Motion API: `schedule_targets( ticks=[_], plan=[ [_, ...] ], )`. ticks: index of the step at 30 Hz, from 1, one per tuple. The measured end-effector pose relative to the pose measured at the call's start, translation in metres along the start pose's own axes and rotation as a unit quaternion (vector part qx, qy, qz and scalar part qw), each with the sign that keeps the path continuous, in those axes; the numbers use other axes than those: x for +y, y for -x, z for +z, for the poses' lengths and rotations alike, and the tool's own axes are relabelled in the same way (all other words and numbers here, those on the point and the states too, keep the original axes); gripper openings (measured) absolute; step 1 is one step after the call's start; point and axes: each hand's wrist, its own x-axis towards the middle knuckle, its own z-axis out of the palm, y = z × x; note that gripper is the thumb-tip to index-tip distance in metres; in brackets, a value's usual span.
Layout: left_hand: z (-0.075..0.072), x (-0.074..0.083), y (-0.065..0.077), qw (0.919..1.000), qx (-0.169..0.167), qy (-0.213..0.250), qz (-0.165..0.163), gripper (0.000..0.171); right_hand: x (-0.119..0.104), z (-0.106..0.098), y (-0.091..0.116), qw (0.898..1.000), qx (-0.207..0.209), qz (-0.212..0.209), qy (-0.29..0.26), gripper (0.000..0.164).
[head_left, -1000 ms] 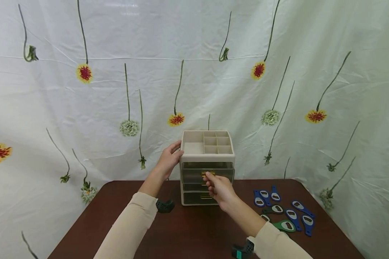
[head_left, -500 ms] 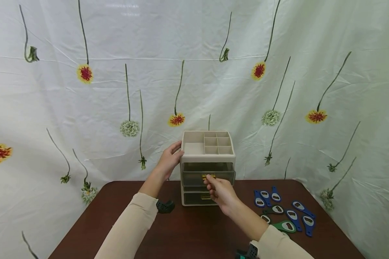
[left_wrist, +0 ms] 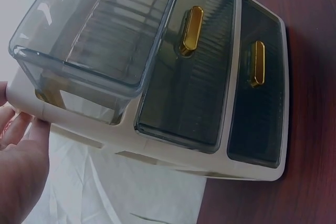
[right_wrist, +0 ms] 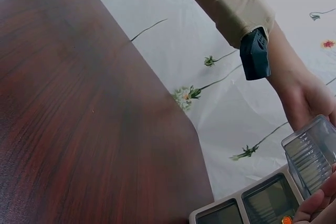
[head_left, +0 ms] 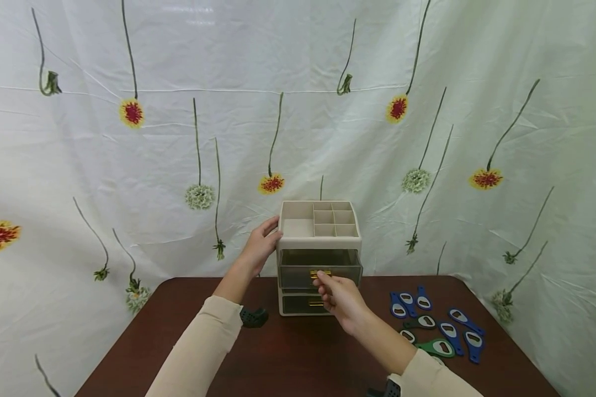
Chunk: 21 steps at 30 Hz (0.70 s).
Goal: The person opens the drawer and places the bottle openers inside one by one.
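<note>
A cream desk organizer (head_left: 320, 242) with smoky see-through drawers stands at the back of the table, its top drawer (head_left: 295, 277) pulled out. My right hand (head_left: 344, 300) pinches the gold handle (head_left: 320, 272) of that drawer between thumb and fingertips. Against the organizer's upper left side rests my left hand (head_left: 258, 247), thumb near the front corner. In the left wrist view the pulled-out drawer (left_wrist: 110, 40) shows ribbed walls and nothing inside, and the middle drawer (left_wrist: 184, 93) and bottom drawer (left_wrist: 257, 93) are closed.
Several bottle openers lie at the table's right, including blue ones (head_left: 474, 344) and a green one (head_left: 437, 347). The organizer's top tray (head_left: 298, 227) has open compartments. Behind the dark wooden table (head_left: 288, 358) hangs a white flowered cloth (head_left: 238, 66).
My right hand has drawn the top drawer farther out toward me, moving slightly down in the head view. The left hand has stayed at the organizer's side.
</note>
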Motion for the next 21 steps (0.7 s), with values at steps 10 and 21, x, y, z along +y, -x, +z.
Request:
schedule_targets(
  ticks=[10, 21],
  plan=[
    [0.0, -0.003, -0.002, 1.0, 0.001, 0.002, 0.002, 0.058, 0.0, -0.004, 0.008, 1.0, -0.002, -0.003, -0.003, 0.031],
    [0.0, -0.003, 0.0, 1.0, 0.001, 0.002, 0.004, 0.058, 0.0, -0.003, 0.014, 1.0, -0.002, 0.005, -0.004, 0.031]
  ],
)
